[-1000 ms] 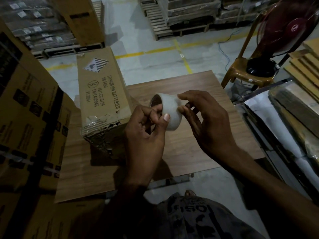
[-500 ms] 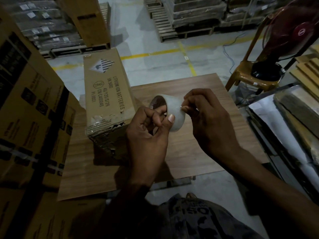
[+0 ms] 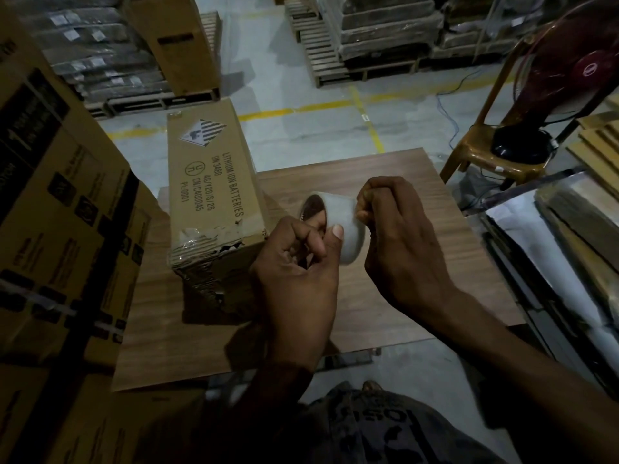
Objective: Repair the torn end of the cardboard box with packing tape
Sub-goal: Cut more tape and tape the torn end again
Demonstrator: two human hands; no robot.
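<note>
At frame centre the left hand point(image 3: 298, 262) grips the whitish packing-tape roll point(image 3: 341, 226) while the right hand point(image 3: 398, 239), earlier spread, now pinches its rim, probably freeing the tape end; the long brown cardboard box point(image 3: 207, 182) lies centre-left.

Part of tape roll point(image 3: 346, 226) hidden behind right hand point(image 3: 405, 249) fingers point(image 3: 368, 199), fan point(image 3: 566, 68) cropped at right edge

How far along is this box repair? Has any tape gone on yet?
Done: the cardboard box lies on the table, its torn end facing the person; some shiny film already covers one corner, but a ragged gap shows. In hand: the left hand holds the tape roll while the right hand picks at its edge. Left: pulling a strip and sealing the gap.
</note>
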